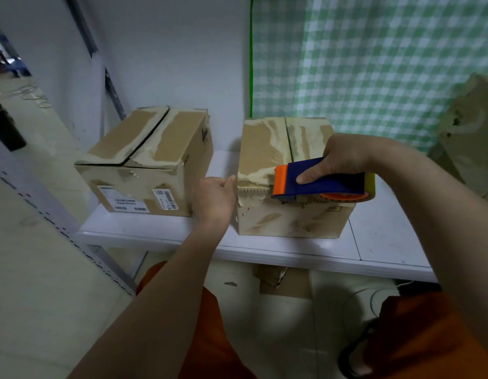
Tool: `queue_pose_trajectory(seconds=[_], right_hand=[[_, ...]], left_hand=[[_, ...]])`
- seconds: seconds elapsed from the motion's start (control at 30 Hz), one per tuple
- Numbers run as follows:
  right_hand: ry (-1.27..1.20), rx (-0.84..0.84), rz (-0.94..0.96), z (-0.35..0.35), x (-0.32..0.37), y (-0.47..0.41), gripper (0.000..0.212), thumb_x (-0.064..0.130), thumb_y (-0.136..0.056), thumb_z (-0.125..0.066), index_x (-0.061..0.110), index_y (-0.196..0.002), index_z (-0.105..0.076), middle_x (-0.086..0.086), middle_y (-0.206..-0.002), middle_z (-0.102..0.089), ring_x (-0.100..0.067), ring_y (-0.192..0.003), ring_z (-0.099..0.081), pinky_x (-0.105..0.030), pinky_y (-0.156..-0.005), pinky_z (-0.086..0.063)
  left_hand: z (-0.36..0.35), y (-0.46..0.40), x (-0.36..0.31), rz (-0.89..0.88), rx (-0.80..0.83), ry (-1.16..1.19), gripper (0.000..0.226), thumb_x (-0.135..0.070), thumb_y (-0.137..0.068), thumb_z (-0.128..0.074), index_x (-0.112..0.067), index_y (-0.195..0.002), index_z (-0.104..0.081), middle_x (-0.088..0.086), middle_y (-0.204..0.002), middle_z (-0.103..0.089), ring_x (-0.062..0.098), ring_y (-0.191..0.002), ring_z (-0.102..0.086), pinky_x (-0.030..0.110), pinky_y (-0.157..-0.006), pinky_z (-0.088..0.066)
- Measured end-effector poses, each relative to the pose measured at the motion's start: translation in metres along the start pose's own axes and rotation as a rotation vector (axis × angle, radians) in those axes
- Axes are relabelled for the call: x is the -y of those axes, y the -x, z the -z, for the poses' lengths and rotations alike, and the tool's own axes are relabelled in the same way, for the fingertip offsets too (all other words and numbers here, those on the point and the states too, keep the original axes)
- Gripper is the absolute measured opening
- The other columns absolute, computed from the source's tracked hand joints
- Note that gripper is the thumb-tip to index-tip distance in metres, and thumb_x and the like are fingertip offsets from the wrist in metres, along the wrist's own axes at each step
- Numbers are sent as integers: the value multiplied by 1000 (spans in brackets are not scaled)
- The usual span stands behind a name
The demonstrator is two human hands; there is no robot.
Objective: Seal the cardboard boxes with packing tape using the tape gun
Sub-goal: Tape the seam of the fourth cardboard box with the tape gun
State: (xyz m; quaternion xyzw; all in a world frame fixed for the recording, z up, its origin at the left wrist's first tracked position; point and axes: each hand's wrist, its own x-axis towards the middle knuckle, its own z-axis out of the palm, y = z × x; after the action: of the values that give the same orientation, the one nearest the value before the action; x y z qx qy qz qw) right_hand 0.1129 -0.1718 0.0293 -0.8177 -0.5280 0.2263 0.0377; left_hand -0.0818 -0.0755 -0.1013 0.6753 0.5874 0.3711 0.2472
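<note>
Cardboard, worn and torn: the right box (pixel 289 181) I am working on stands on the white shelf (pixel 292 250), flaps folded shut, centre seam running away from me and, as far as I can see, not taped over.
Tape gun: the blue-and-orange tape gun (pixel 323 181) lies across the near top edge of that box, orange blade end pointing to my left, the tape roll at the other end.
Right hand: my right hand (pixel 344 160) grips the gun's body from above, fingers wrapped over the blue housing with one fingertip flat on its side.
Left hand: my left hand (pixel 216 198) is loosely curled against the box's near left corner; it seems to pinch something at the edge, perhaps the tape's free end, but I cannot tell for sure.
Step in hand: I judge I am starting or laying a strip along this edge.
How to do it well: keep the left hand steadying the corner so the box does not slide, press the gun down flat, pull in one even stroke, then tilt the blade to cut cleanly.
Risk: the peeled surface may give tape a poor bond, so I would rub it down.
Second box: the left box (pixel 147 160) sits well apart on the same shelf, its seam gaping, not yet sealed.
Backdrop: a green checked curtain (pixel 374 64) hangs behind.
</note>
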Motion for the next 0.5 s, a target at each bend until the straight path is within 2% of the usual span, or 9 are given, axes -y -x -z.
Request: queue_pose_trajectory(seconds=[0.1,0.17,0.23,0.3,0.37,0.4,0.43,0.47,0.5], right_hand=[[6,7,0,0,-1,-1,59,64,-62,-73,7,-76,-63,-8,-76,-64,-22,-68,-59,-30,-63,-44],[9,14,0,-1,-1,-1,60,63,-62,-73,7,-79,-64,-8,-78,-65,-22,-70,-61,-32,-67,-46],[13,16,-1,0,-1,-1,60,64,-61,-72,7,-79,-64,-8,-78,-65,-22,-70,-61,-32,-68,-47],[19,18,2,0,0,0,60,64,-61,-72,7,-77,-63,-8,-76,-65,-22,-69,-60,-32,-66,-46],[20,20,2,0,0,0,61,64,-61,-72,6,-77,-64,-9,-76,-65,-22,-68,-60,-32,-66,-46],[20,20,1,0,1,1,61,64,-61,-72,6,-78,-65,-9,-77,-65,-22,-69,-61,-32,-66,-46],[19,18,0,0,1,1,61,63,-61,-73,5,-79,-65,-10,-78,-66,-22,-70,-61,-32,-66,-46],[17,15,-1,0,1,1,61,63,-61,-73,5,-80,-65,-10,-79,-66,-23,-70,-61,-32,-66,-45],[17,14,-2,0,2,1,60,63,-62,-73,5,-79,-65,-10,-79,-66,-23,-70,-61,-32,-66,-45]], left_hand=[[-5,6,-1,-5,14,-157,51,-36,-99,-46,-14,-52,-45,-1,-49,-40,16,-47,-39,30,-43,-20],[-9,2,1,35,62,-177,50,-40,-99,-42,-13,-58,-49,0,-57,-47,21,-57,-45,29,-45,-24],[-7,-3,5,97,191,-264,48,-42,-99,-40,-6,-74,-61,5,-75,-59,23,-68,-50,29,-56,-35],[-1,-3,8,142,304,-313,36,-33,-97,-47,-3,-94,-66,10,-99,-66,25,-81,-55,30,-68,-41],[4,1,10,66,200,-144,24,-21,-96,-49,-6,-105,-67,9,-111,-65,28,-97,-60,32,-81,-46],[5,3,9,10,98,40,21,-17,-97,-50,-9,-104,-68,8,-106,-65,27,-99,-61,33,-85,-47],[6,4,7,-23,6,244,18,-16,-96,-52,-12,-98,-69,5,-95,-65,25,-92,-63,34,-84,-50],[7,3,4,-39,-6,392,12,-16,-94,-58,-15,-91,-69,2,-86,-65,20,-83,-64,32,-79,-53],[8,3,1,-50,71,468,7,-15,-90,-65,-18,-86,-70,1,-81,-65,16,-75,-62,27,-72,-54]])
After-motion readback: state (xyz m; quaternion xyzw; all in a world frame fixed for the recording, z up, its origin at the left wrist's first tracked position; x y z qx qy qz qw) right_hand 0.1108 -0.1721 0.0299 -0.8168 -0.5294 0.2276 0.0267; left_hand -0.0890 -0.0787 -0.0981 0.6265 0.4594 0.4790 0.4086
